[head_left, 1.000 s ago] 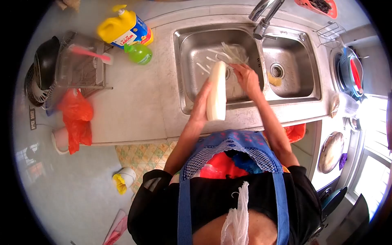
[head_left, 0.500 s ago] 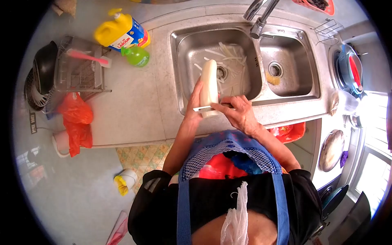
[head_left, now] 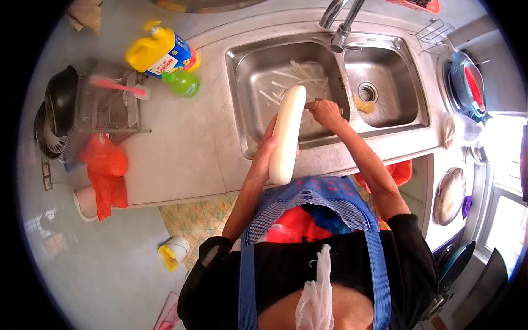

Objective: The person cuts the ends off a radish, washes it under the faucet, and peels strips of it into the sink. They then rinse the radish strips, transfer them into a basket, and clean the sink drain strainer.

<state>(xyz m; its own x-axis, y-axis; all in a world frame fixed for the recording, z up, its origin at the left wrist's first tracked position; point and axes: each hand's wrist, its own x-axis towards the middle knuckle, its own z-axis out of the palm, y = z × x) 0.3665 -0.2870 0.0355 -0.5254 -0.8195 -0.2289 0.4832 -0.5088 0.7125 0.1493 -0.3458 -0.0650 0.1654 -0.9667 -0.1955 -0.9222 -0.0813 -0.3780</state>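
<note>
A long white radish, with a smooth pale surface, slants over the front edge of the large sink basin. My left hand is wrapped around it from the left, its fingers largely hidden behind it. Close to the radish's upper right side, my right hand is closed on a peeler, of which only a small dark part shows. White peel strips lie in the basin beyond the radish.
The steel double sink has a tap behind it and a yellow scrubber in the smaller basin. On the left counter stand a yellow detergent jug, a green bottle, a wire rack and a red bag.
The radish has shifted toward my body and tilts more to the right. My right hand with the peeler has moved from its near end up to its far end. The view has shifted slightly.
</note>
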